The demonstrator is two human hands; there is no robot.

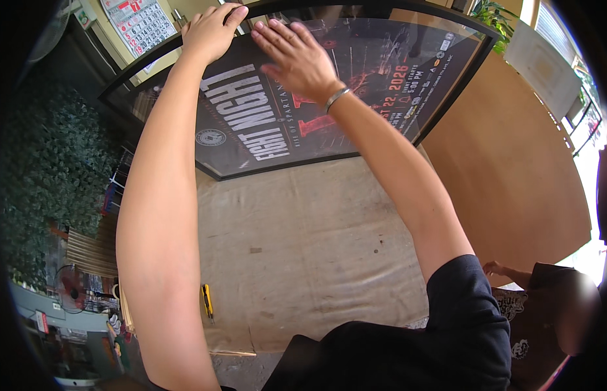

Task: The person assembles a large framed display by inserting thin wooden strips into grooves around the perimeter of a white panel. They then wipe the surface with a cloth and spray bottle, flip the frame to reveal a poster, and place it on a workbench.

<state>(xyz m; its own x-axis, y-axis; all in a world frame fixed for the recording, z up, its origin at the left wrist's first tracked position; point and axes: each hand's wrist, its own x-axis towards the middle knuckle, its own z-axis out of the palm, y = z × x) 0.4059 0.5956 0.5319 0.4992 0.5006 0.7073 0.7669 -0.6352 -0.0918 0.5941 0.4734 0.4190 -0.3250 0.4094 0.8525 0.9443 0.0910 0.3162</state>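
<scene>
A large framed poster (355,85) with a black border and a dark print in white and red letters stands tilted at the far side of the cloth-covered table (303,254). My left hand (215,31) grips its upper edge, the fingers curled over the border. Flat against the front of the poster, just right of that, lies my right hand (300,58) with its fingers stretched out. A metal bracelet (336,100) circles the right wrist. Near my left forearm, a yellow utility knife (207,302) rests on the cloth.
A large brown board (505,163) stands to the right. Another person (545,306) in a dark printed shirt is at the lower right. On the left are a fan (72,287) and dark green foliage (62,169). A wall calendar (139,26) hangs behind the poster.
</scene>
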